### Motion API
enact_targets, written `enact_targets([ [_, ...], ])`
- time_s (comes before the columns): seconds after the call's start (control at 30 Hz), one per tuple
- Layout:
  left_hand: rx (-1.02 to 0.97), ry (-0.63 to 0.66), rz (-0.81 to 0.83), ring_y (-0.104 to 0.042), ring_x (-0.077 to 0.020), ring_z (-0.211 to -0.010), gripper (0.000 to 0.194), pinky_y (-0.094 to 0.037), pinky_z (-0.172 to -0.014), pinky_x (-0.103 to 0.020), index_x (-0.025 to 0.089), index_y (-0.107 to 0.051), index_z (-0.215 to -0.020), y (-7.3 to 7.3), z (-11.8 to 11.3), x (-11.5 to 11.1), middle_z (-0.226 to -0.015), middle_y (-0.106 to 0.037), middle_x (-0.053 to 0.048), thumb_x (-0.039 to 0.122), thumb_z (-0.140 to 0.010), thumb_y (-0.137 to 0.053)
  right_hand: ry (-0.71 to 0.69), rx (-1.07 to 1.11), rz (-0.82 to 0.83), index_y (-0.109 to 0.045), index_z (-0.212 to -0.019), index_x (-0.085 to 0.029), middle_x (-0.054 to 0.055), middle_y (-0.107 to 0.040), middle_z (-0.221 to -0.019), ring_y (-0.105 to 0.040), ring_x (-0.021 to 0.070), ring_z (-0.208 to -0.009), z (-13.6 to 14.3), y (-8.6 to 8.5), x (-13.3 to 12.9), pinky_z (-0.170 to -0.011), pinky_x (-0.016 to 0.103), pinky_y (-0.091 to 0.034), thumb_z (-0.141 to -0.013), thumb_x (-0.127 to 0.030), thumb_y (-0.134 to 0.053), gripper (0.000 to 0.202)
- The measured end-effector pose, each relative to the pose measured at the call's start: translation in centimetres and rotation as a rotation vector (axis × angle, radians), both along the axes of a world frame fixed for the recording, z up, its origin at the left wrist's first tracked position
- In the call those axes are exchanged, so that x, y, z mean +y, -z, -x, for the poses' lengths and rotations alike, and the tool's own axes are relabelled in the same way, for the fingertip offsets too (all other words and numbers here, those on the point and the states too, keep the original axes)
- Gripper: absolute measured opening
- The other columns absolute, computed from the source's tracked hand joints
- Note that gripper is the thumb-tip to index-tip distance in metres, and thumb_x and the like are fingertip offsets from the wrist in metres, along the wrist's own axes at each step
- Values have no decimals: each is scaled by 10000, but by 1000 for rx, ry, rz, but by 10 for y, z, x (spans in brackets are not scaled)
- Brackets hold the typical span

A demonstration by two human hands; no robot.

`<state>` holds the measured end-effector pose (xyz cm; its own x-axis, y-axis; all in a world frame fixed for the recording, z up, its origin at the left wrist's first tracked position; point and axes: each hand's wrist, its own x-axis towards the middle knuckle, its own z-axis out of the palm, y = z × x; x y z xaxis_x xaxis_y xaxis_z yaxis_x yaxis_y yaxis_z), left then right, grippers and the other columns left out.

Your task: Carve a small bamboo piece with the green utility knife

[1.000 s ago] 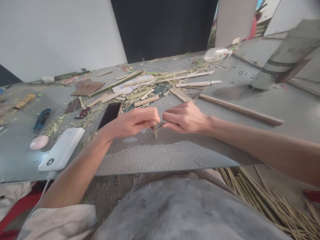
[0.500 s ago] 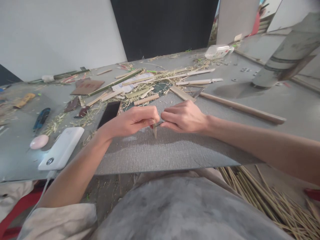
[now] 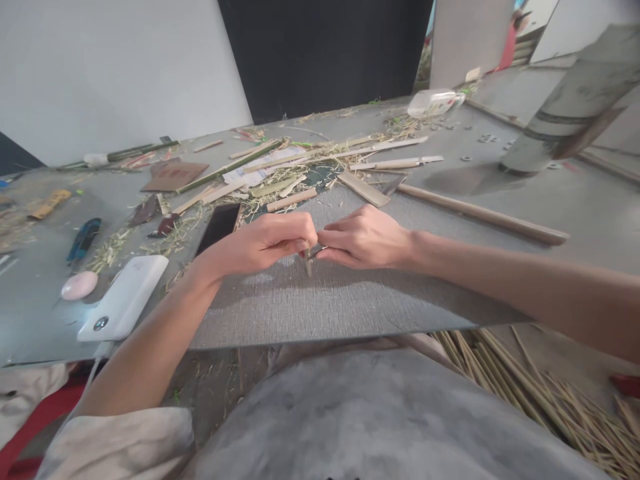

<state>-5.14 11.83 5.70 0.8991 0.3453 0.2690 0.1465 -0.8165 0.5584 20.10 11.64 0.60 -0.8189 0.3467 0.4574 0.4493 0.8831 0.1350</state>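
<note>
Over the grey textured mat (image 3: 300, 307), my left hand (image 3: 267, 241) pinches a short, pale bamboo strip (image 3: 309, 267) that points down from the fingertips. My right hand (image 3: 369, 237) is closed around a small knife, most of it hidden in the fist. Only a thin stretch of metal blade (image 3: 319, 251) shows between the hands, and it meets the strip just below my left fingers. The knuckles of both hands are almost touching. Whether the edge has cut into the strip is too small to tell.
Bamboo shavings (image 3: 280, 180) and split pieces cover the table behind my hands. A phone (image 3: 217, 227), a white power bank (image 3: 125, 297) with a cable, and a blue cutter (image 3: 84, 239) lie left. A wooden rod (image 3: 485, 213) and a thick upright cylinder (image 3: 555, 127) are right.
My right hand has shifted slightly left, closer to my left hand. Less of the bamboo strip shows below the fingers. The grips look the same.
</note>
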Motion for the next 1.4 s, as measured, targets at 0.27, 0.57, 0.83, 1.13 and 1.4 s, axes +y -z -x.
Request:
enact_targets([
  [0.27,1,7,-14,-614,-195,-899,220,-465,-823,-316,213,-634,-980,0,1,2,-965,-638,-68,272,-1089,-453,5,-162,-50,-632,-887,-187,-13,-545,-641,-283,104,-499,-2,10,4,-567,328,-95,-1125,-553,-241,586],
  [0.57,-4,-7,-9,-552,-174,-814,251,-443,-788,-297,208,-564,-907,0,-1,-1,-913,-588,-50,303,-1098,-431,-57,89,-157,-560,-833,-188,-20,-506,-674,-367,114,-548,-3,-10,4,-548,305,-177,-1125,-499,-339,480],
  [0.83,-7,-9,-24,-553,-184,-804,254,-444,-772,-314,213,-563,-907,1,1,1,-894,-580,-47,315,-1097,-430,29,55,-176,-553,-827,-195,-19,-489,-689,-367,117,-561,-3,-4,4,-550,313,-188,-1122,-528,-310,507],
  [1.13,-9,-10,-11,-618,-198,-868,250,-476,-801,-331,215,-605,-938,1,1,1,-949,-641,-62,326,-1095,-446,7,-35,-137,-584,-872,-190,-19,-523,-673,-325,112,-538,2,8,3,-555,323,-117,-1128,-537,-269,534],
  [1.4,-8,-13,-17,-595,-192,-848,249,-469,-780,-320,216,-594,-938,2,2,3,-927,-627,-62,332,-1096,-442,-56,70,-183,-559,-835,-189,-28,-496,-660,-351,112,-538,2,7,5,-551,306,-167,-1124,-508,-330,488],
])
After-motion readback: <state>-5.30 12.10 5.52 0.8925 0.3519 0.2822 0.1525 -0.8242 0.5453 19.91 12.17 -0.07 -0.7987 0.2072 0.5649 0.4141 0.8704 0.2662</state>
